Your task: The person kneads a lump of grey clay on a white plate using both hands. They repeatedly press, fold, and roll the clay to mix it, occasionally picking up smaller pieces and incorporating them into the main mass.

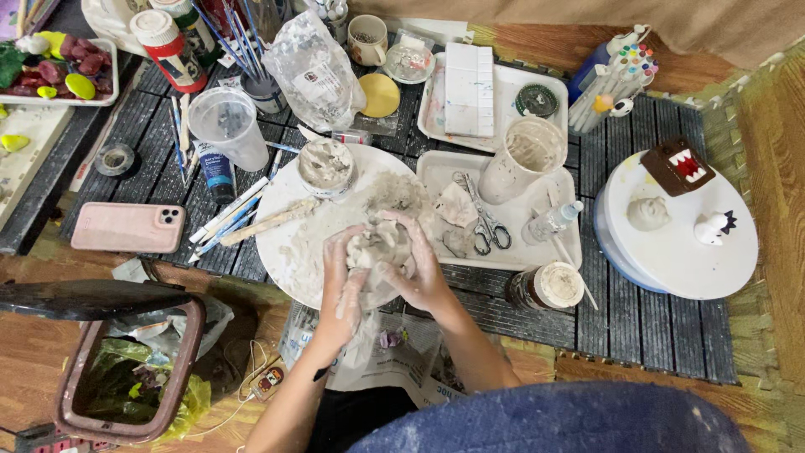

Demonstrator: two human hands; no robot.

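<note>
Both my hands press a lump of grey clay [374, 246] over a round white board [289, 243] smeared with clay. My left hand [342, 289] wraps the lump from the near left side. My right hand [417, 264] curls over its right side and top. Both hands are coated in clay. A small tub of wet clay [325, 166] stands at the board's far edge, and a clay-caked wooden stick [270, 221] lies on its left part.
A white tray [537, 252] to the right holds scissors [484, 220] and a clay-smeared cup [521, 158]. A jar [547, 288] stands in front of it. A turntable [671, 252] with small figures is at far right. A pink phone [127, 226] and an open bin [126, 373] are at left.
</note>
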